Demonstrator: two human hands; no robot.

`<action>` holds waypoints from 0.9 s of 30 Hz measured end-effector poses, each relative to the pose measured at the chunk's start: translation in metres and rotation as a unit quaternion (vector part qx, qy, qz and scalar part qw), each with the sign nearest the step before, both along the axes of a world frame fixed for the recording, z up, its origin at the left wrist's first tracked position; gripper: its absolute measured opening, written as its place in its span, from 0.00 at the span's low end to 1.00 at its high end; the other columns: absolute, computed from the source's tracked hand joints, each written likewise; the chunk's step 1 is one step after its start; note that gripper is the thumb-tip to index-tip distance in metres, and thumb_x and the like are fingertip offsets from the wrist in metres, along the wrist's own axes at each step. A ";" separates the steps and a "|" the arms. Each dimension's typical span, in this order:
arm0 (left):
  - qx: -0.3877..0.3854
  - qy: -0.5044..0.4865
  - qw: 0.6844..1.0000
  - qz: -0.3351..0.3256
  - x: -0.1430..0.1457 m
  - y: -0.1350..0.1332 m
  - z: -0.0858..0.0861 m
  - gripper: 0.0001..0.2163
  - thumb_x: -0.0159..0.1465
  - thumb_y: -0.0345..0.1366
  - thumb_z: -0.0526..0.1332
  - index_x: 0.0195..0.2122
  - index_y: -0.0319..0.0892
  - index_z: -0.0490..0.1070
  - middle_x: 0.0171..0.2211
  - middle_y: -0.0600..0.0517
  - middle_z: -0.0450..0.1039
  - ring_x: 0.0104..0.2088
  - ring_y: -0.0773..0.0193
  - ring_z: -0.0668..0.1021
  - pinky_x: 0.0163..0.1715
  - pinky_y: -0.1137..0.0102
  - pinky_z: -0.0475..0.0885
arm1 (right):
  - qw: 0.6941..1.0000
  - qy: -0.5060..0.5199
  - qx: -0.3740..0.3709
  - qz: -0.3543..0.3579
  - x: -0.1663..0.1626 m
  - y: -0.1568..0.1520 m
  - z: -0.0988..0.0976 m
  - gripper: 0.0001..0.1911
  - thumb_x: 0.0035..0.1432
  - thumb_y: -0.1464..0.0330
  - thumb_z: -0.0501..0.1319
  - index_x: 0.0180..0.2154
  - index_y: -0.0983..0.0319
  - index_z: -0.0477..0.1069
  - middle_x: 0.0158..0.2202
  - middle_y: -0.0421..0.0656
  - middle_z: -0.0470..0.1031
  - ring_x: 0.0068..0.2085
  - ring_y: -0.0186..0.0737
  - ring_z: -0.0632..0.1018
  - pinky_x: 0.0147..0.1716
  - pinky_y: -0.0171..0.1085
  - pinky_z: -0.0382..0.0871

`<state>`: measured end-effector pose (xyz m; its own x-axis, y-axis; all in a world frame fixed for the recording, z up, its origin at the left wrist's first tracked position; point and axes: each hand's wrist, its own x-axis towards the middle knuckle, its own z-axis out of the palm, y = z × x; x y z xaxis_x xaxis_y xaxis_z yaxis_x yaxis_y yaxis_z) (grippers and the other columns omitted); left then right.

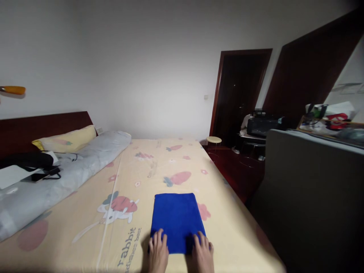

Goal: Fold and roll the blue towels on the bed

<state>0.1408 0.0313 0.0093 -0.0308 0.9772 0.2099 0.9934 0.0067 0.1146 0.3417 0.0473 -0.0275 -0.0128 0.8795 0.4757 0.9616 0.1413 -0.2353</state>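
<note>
A blue cloth (pixel 178 216) lies flat as a rough rectangle on the bed, near the front. At its near left corner, my left hand (pixel 158 248) rests with slightly bent fingers apart, the fingertips on the fabric. My right hand (pixel 203 250) is at the near right corner, its fingers also bent, spread and touching the cloth. The cloth's two near corners are partly hidden under my hands. Beneath it is a cream bedsheet (pixel 136 242) printed with rabbits, carrots and lettering.
A rolled grey quilt (pixel 93 161), a yellow pillow (pixel 68 139) and dark bags (pixel 28 161) lie along the headboard. Right of the bed stand a dark grey panel (pixel 307 189) and a round stool (pixel 214 140). A person (pixel 247 122) is near the dark doorway.
</note>
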 end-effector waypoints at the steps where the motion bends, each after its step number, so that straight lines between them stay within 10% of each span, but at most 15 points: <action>1: -0.015 -0.018 0.999 -0.030 0.009 0.001 -0.004 0.21 0.62 0.28 0.52 0.55 0.48 0.70 0.60 0.47 0.68 0.59 0.52 0.68 0.58 0.53 0.62 | 0.999 0.008 -0.002 0.039 -0.013 -0.001 0.001 0.17 0.54 0.73 0.53 0.45 0.55 0.72 0.50 0.48 0.74 0.49 0.51 0.73 0.48 0.50 0.62; 6: -0.069 -0.045 0.993 -0.090 0.019 0.001 -0.036 0.20 0.65 0.32 0.50 0.56 0.48 0.68 0.59 0.49 0.69 0.60 0.54 0.69 0.59 0.57 0.63 | 0.985 0.052 -0.024 0.162 -0.043 -0.009 -0.003 0.12 0.55 0.71 0.56 0.40 0.54 0.73 0.42 0.43 0.77 0.41 0.44 0.75 0.42 0.42 0.64; 11: 0.016 0.009 0.990 -0.140 -0.049 -0.012 -0.050 0.21 0.61 0.31 0.54 0.55 0.52 0.69 0.53 0.52 0.74 0.52 0.57 0.75 0.52 0.64 0.68 | 0.984 0.055 -0.021 0.169 0.032 -0.008 -0.030 0.16 0.58 0.65 0.57 0.48 0.50 0.72 0.48 0.42 0.77 0.46 0.44 0.76 0.43 0.41 0.64; 15: 0.051 0.029 0.989 -0.139 -0.090 -0.020 -0.039 0.23 0.59 0.27 0.53 0.54 0.53 0.69 0.51 0.54 0.75 0.50 0.59 0.75 0.51 0.64 0.67 | 0.979 0.055 -0.077 0.179 0.078 -0.007 -0.031 0.18 0.59 0.65 0.56 0.51 0.50 0.70 0.50 0.43 0.75 0.49 0.44 0.75 0.43 0.40 0.64; 27: -0.069 -0.096 0.984 -0.135 -0.084 -0.001 0.021 0.19 0.55 0.21 0.50 0.40 0.47 0.73 0.41 0.53 0.75 0.45 0.63 0.73 0.50 0.68 0.63 | 0.989 0.026 -0.097 0.106 0.047 0.002 0.045 0.12 0.51 0.75 0.52 0.34 0.57 0.72 0.36 0.41 0.76 0.40 0.42 0.72 0.48 0.44 0.56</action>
<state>0.0572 0.0302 0.0306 0.2078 0.9740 0.0905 0.9213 -0.2259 0.3164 0.3888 0.0488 0.0178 -0.1874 0.9347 0.3022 0.9010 0.2861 -0.3261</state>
